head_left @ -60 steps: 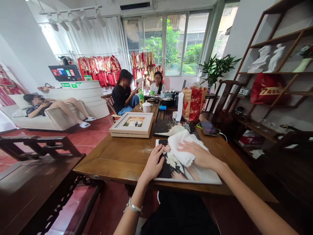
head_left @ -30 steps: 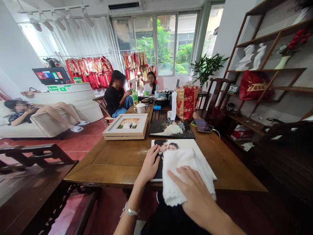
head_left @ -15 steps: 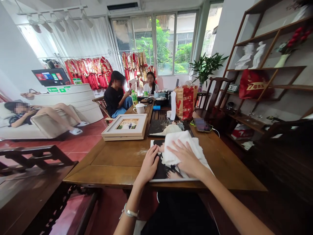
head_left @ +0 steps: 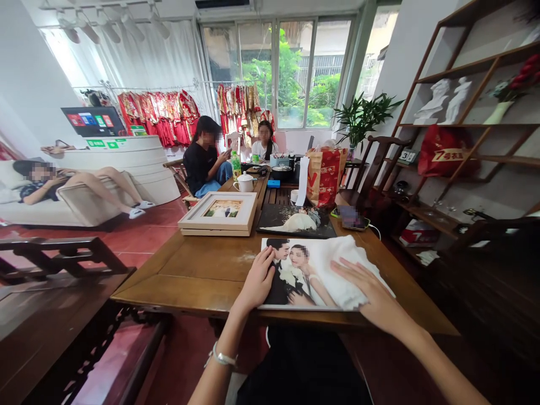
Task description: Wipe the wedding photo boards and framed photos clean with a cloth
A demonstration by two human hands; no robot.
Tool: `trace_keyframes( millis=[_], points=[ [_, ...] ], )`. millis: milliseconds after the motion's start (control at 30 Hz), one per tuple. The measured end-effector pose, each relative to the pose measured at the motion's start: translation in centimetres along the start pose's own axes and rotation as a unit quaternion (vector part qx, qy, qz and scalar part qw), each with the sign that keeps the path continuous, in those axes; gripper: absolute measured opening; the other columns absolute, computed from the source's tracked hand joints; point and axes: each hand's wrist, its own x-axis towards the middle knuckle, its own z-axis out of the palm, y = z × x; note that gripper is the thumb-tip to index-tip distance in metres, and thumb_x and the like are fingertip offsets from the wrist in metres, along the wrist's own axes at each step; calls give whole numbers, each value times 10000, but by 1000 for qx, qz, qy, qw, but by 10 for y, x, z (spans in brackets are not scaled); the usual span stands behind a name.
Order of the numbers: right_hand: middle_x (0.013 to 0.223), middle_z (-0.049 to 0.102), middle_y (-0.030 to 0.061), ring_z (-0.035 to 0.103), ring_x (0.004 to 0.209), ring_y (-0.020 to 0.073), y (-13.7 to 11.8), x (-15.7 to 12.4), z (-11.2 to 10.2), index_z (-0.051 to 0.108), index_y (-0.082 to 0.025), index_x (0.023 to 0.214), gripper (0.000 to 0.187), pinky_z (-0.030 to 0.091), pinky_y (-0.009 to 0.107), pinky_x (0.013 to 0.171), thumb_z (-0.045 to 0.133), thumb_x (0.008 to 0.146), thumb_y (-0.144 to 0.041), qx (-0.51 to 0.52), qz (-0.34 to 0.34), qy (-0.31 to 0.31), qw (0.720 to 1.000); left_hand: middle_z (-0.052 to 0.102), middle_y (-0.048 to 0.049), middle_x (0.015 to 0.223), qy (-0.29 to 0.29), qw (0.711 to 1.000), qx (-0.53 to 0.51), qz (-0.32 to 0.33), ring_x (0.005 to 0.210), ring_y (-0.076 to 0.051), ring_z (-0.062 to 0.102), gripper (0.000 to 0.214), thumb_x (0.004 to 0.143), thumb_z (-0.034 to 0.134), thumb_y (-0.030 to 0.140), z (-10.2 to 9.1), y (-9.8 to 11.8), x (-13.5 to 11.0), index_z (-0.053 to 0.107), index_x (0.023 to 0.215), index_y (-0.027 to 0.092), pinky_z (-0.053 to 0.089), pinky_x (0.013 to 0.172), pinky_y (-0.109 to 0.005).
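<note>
Fingers: left hand (head_left: 256, 284) lay flat, fingers extended over the left part of the photo panel (head_left: 291, 278); right hand (head_left: 375, 289) lay stretched out, fingers spread on top of the white cloth (head_left: 350, 247).
Desk (head_left: 198, 275): brown wood, carried both panels.
Photo panel: lay flat at desk's near edge, couple print up, right part under white cloth.
Dark panel (head_left: 295, 222): lay just beyond photo panel, white gown pictured.
Framed pictures (head_left: 219, 212): sat stacked, left of dark panel.
White cloth: sat between right hand and photo panel.
Lidded cup (head_left: 243, 182): stood beyond framed pictures.
</note>
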Motion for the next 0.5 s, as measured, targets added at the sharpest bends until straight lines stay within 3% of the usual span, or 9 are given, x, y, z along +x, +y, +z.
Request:
trace_keyframes(
  millis=[133, 267, 367, 500],
  points=[
    [1414, 418, 37, 274, 1345, 220, 24, 55, 1, 420, -189, 1363, 747, 230, 472, 1086, 400, 627, -67, 0, 16, -8, 1000, 380, -87, 1444, -1, 1000, -1, 0, 1366, -204, 284, 432, 891, 381, 187, -1, 0, 0, 449, 1317, 199, 240, 1130, -448],
    [1419, 411, 51, 262, 1349, 217, 17, 91, 3, 429, -160, 1353, 732, 182, 469, 1096, 397, 630, -53, -21, 25, -16, 999, 368, -94, 1450, -7, 1000, 0, -10, 1371, -207, 274, 436, 891, 380, 191, -1, 1, 1, 442, 1322, 185, 228, 1135, -447],
    [1424, 402, 56, 256, 1350, 236, -5, 79, 9, 429, -152, 1353, 714, 165, 501, 1094, 412, 644, -74, -36, 20, -3, 999, 362, -99, 1452, -7, 1000, 0, -12, 1370, -211, 273, 436, 892, 382, 196, -1, 2, 0, 438, 1324, 177, 217, 1137, -455],
    [1461, 335, 13, 209, 1367, 214, -45, 18, 10, 348, -226, 1402, 875, 155, 515, 1101, 386, 550, -28, -36, -36, -11, 999, 376, -94, 1445, 3, 1000, -6, -6, 1368, -213, 278, 428, 889, 392, 198, 0, 1, 0, 451, 1313, 190, 219, 1135, -463]
  ],
)
